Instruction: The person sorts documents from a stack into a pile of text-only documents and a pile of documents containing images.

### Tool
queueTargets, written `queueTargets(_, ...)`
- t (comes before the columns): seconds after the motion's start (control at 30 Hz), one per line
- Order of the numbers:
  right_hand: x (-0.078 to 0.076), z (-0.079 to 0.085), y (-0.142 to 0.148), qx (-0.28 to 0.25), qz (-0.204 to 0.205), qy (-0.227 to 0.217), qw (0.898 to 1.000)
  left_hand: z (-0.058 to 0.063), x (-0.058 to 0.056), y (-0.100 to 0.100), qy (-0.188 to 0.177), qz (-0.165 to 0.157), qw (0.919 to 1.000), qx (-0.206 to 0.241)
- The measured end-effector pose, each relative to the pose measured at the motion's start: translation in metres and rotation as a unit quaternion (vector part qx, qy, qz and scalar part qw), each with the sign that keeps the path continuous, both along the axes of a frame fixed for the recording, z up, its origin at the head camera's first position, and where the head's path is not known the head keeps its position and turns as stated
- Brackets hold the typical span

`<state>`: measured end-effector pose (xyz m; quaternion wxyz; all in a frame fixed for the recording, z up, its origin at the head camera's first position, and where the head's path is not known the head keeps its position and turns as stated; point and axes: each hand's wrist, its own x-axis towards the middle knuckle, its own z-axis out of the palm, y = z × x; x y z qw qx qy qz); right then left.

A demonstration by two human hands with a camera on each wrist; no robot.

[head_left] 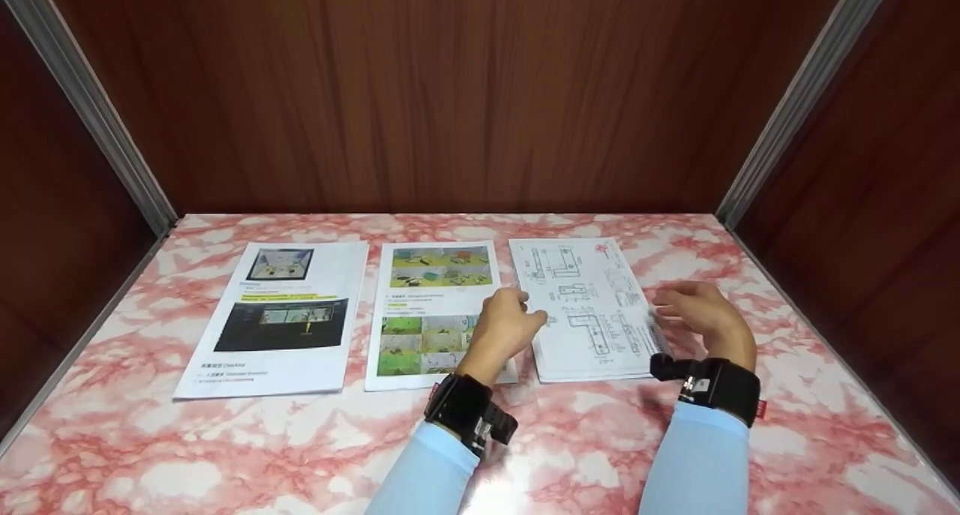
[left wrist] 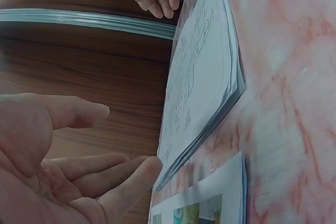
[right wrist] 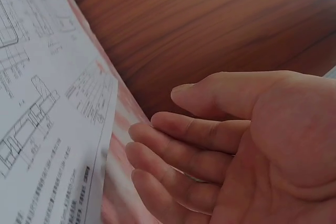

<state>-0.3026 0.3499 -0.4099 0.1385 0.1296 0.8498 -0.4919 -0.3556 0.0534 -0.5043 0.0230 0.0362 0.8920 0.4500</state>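
A stack of paper printed with technical drawings lies on the right part of the table, between my two hands. My left hand hovers over the gap between this stack and the middle one, fingers loosely bent and holding nothing. Beyond the drawing stack's right edge is my right hand, its palm turned toward the paper. In the right wrist view its relaxed fingers are apart from the sheet edge. The left wrist view shows the drawing stack with slightly uneven sheet edges.
The middle stack bears colour photos and is partly covered by my left hand. Farther left lies another printed stack with a dark picture. All lie on a red-and-white marbled table, enclosed by brown wood-grain panels.
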Motion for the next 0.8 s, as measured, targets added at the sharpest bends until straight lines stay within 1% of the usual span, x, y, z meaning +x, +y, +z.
queueTargets(0.07, -0.002, 0.002, -0.002, 0.003, 0.008, 0.019, 1.000, 0.004, 0.002, -0.003, 0.010, -0.001, 0.9999, 0.009)
queueTargets(0.1, -0.003, 0.003, -0.004, 0.004, 0.009, 0.030, 0.999, 0.013, 0.009, -0.005, 0.008, -0.005, 0.9998, 0.015)
queueTargets(0.2, -0.005, 0.008, -0.013, 0.004, 0.008, 0.072, 0.997, 0.052, 0.034, -0.017, 0.006, -0.015, 0.9986, 0.050)
queueTargets(0.27, -0.008, 0.013, -0.024, -0.004, 0.005, 0.104, 0.995, 0.078, 0.050, -0.029, 0.004, -0.021, 0.9970, 0.074)
queueTargets(0.3, -0.010, 0.017, -0.032, -0.010, 0.004, 0.119, 0.993, 0.091, 0.056, -0.037, 0.001, -0.024, 0.9961, 0.085)
queueTargets(0.33, -0.011, 0.021, -0.041, -0.017, 0.001, 0.137, 0.990, 0.097, 0.058, -0.044, 0.010, -0.026, 0.9954, 0.092)
queueTargets(0.4, -0.014, 0.031, -0.062, -0.039, -0.004, 0.173, 0.984, 0.104, 0.056, -0.062, 0.034, -0.028, 0.9943, 0.098)
queueTargets(0.43, -0.016, 0.035, -0.075, -0.050, -0.006, 0.187, 0.981, 0.106, 0.054, -0.073, 0.043, -0.026, 0.9944, 0.093)
queueTargets(0.5, -0.019, 0.041, -0.103, -0.079, -0.018, 0.211, 0.974, 0.110, 0.052, -0.098, 0.053, -0.022, 0.9953, 0.078)
queueTargets(0.57, -0.021, 0.044, -0.133, -0.107, -0.027, 0.230, 0.967, 0.113, 0.049, -0.128, 0.060, -0.013, 0.9966, 0.054)
queueTargets(0.6, -0.023, 0.045, -0.148, -0.119, -0.024, 0.239, 0.963, 0.114, 0.047, -0.145, 0.062, -0.009, 0.9972, 0.040)
queueTargets(0.67, -0.022, 0.043, -0.182, -0.131, -0.014, 0.249, 0.959, 0.115, 0.047, -0.180, 0.061, 0.002, 0.9981, 0.004)
queueTargets(0.73, -0.021, 0.039, -0.214, -0.128, 0.007, 0.253, 0.959, 0.115, 0.047, -0.215, 0.065, 0.017, 0.9973, -0.031)
queueTargets(0.8, -0.020, 0.035, -0.244, -0.124, 0.032, 0.253, 0.959, 0.115, 0.050, -0.247, 0.062, 0.036, 0.9956, -0.061)
